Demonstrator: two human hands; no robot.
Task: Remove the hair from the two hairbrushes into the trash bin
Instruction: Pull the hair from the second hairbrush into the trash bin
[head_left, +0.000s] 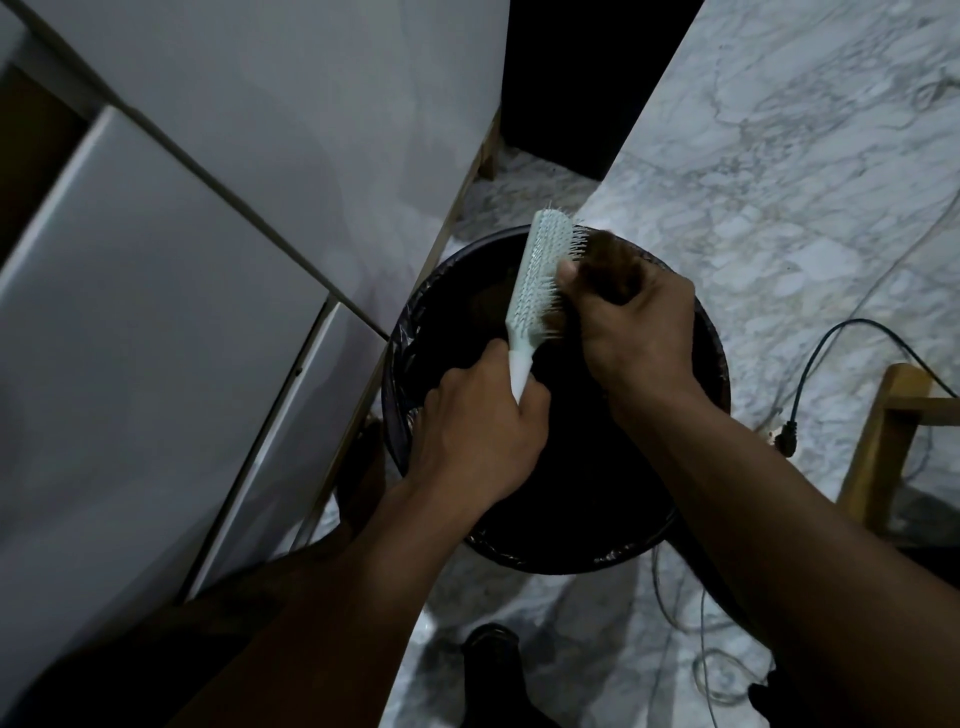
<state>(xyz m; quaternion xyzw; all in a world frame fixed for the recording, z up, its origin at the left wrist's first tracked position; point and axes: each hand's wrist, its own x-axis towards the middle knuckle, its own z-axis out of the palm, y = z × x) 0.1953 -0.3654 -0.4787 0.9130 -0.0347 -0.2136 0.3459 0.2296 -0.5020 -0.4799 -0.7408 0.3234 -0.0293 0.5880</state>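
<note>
- Left hand (480, 431) clamped around handle of pale hairbrush (540, 283), held over black-lined trash bin (714, 364).
- Right hand (636, 325) at brush's 3 o'clock, fingers pinched on brown hair clump (610, 265), apparently still among bristles.

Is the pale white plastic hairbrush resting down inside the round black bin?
No, the left hand holds the pale white plastic hairbrush by its handle above the round black bin, while the right hand pulls brown hair.

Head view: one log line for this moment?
left hand: holds brush by handle | right hand: pulling hair off bristles | over bin
</note>
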